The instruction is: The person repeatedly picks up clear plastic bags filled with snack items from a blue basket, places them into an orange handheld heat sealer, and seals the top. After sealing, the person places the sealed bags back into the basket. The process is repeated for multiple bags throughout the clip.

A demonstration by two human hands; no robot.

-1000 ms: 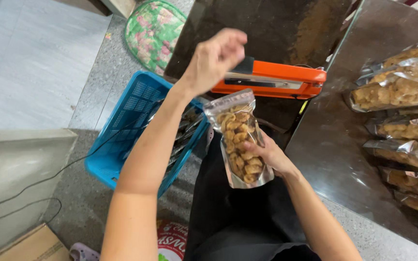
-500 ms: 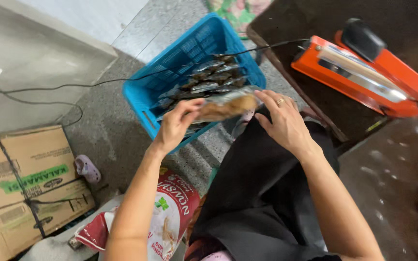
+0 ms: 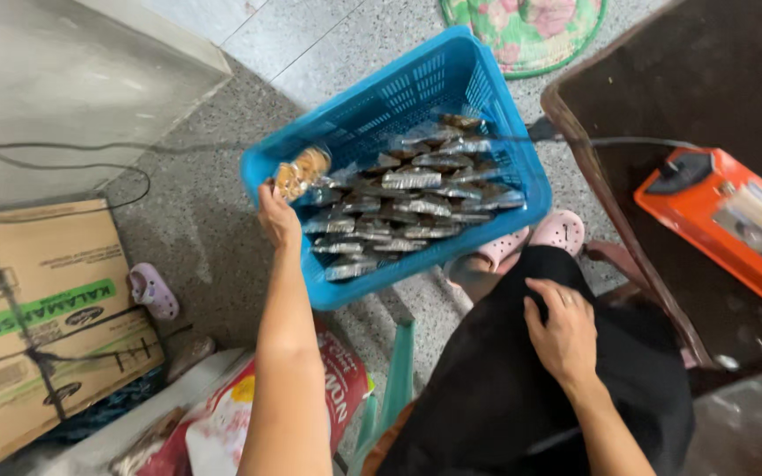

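Clear pouch of nuts [image 3: 302, 172]: now at the near-left corner of the blue basket [image 3: 504, 115], over the rim, gripped at its lower end by the left hand [image 3: 280, 216]. Fingers closed around the pouch; not yet released.

Change noted: half a second ago both hands held the pouch above the basket; a second ago it was up by the orange heat sealer [image 3: 716, 229] on the dark tabletop [image 3: 698, 79]. The right hand [image 3: 562, 330] has since let go and now lies flat and empty, fingers loosely spread, on the black-clothed lap.

Reading: sealing of this pouch looks finished, and it is being added to the stock. Placement appears nearly complete.

Basket contents: many sealed pouches [image 3: 416, 207] lying in overlapping rows, filling most of the floor of it. Basket sits on the speckled floor [image 3: 205, 247].

Surroundings: a cardboard box [image 3: 41, 308] at left, a small lilac sandal [image 3: 153, 291] beside it, a pink clog [image 3: 557, 231] by the basket's right corner.
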